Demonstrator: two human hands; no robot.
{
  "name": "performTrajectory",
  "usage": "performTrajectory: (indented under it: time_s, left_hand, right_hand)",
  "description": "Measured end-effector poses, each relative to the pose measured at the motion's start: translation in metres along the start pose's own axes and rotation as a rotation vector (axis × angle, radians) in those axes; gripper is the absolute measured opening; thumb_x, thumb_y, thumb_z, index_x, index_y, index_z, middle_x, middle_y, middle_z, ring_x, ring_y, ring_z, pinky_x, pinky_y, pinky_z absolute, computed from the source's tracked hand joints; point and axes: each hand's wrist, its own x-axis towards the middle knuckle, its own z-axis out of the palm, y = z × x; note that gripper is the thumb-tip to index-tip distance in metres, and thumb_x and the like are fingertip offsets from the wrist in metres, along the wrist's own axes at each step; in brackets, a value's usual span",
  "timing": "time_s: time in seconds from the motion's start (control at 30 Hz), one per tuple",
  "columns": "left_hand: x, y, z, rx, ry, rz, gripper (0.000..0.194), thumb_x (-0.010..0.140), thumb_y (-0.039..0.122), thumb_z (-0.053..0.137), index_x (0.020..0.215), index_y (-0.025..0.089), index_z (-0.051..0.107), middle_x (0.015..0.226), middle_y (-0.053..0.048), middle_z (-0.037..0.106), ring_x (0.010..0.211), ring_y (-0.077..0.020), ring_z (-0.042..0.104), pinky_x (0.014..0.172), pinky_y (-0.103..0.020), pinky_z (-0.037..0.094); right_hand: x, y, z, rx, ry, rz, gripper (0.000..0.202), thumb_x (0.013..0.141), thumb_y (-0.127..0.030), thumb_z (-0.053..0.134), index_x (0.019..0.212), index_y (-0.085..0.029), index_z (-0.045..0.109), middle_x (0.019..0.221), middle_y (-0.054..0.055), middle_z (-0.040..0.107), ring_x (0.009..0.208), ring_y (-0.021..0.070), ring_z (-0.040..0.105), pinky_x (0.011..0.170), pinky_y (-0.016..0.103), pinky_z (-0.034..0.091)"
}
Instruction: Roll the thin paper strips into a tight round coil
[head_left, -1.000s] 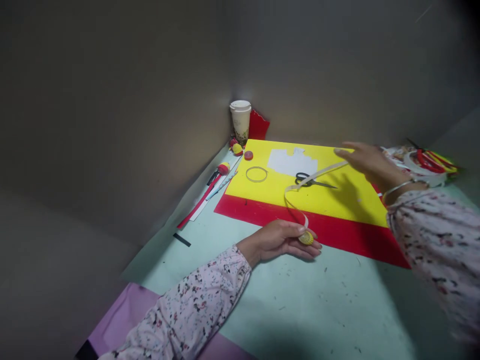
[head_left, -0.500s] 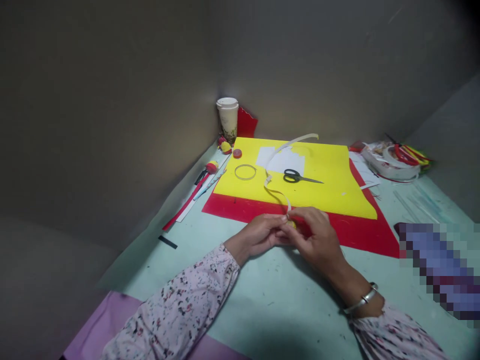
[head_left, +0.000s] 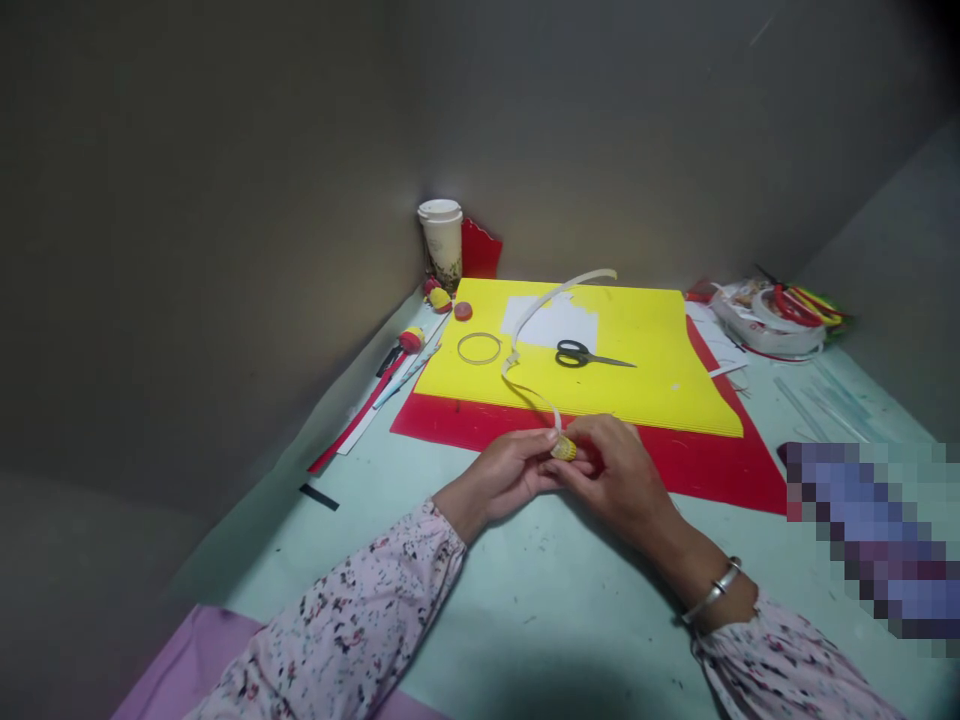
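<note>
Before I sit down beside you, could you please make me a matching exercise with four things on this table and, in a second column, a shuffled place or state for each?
Column one:
1. Small yellow piece
2. Scissors
3. Cup
4. Short black strip

Column two:
A. Standing upright near the corner of the walls
B. Flat on the pale green surface, left of the red sheet
C. At the fingers of the left hand and right hand
D. Lying on the yellow sheet

Right pairs: 1-C, 2-D, 3-A, 4-B
</note>
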Motion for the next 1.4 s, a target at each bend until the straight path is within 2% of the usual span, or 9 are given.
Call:
performTrajectory:
  time_s: [0.2,0.47,0.97,1.2,1.4]
  left_hand:
    - [0.0006,0.0001,-0.0003,0.001,-0.020,-0.023,0.024,0.096,0.016,0.053,0.106,0.002,0.070,0.095,-0.021,0.075,0.087,-0.0239,0.075,0.084,-0.035,0.057]
    - [-0.0002,-0.0007,-0.0007,0.015,-0.005,-0.011,0.023,0.095,0.017,0.057,0.105,0.003,0.071,0.097,-0.022,0.075,0.088,-0.0235,0.075,0.089,-0.037,0.057]
    - [-0.0004,-0.0004,0.0012,0.025,0.013,-0.001,0.024,0.099,0.019,0.053,0.105,0.003,0.070,0.090,-0.019,0.075,0.080,-0.0205,0.075,0.082,-0.033,0.059]
    - [0.0010,0.0003,0.0039,0.006,0.041,0.028,0.023,0.100,0.018,0.050,0.103,0.005,0.069,0.089,-0.019,0.075,0.080,-0.0203,0.075,0.082,-0.034,0.059]
    - [0.0010,0.0010,0.0032,0.013,0.040,0.019,0.021,0.098,0.019,0.054,0.103,0.005,0.070,0.090,-0.019,0.075,0.079,-0.0200,0.074,0.083,-0.034,0.059]
  right_hand:
    - [0.0019,-0.0014,-0.0028,0.047,-0.038,-0.007,0.016,0.086,-0.027,0.071,0.096,-0.024,0.060,0.090,0.005,0.068,0.085,0.0247,0.060,0.078,0.040,0.044]
    - [0.0008,-0.0003,-0.0026,0.079,-0.022,0.003,0.016,0.086,-0.026,0.069,0.101,-0.025,0.063,0.096,0.007,0.072,0.090,0.0264,0.064,0.081,0.042,0.048]
    - [0.0021,0.0036,-0.0055,0.116,-0.083,-0.018,0.021,0.086,-0.025,0.069,0.107,-0.025,0.064,0.098,0.007,0.071,0.090,0.0265,0.063,0.081,0.043,0.049]
    - [0.0004,0.0022,-0.0006,0.097,0.022,-0.009,0.022,0.087,-0.024,0.071,0.106,-0.023,0.060,0.106,0.010,0.069,0.100,0.0272,0.064,0.086,0.044,0.050]
    - [0.0007,0.0039,-0.0005,0.150,0.009,-0.025,0.019,0.088,-0.022,0.069,0.105,-0.023,0.061,0.106,0.009,0.070,0.098,0.0259,0.065,0.085,0.043,0.053]
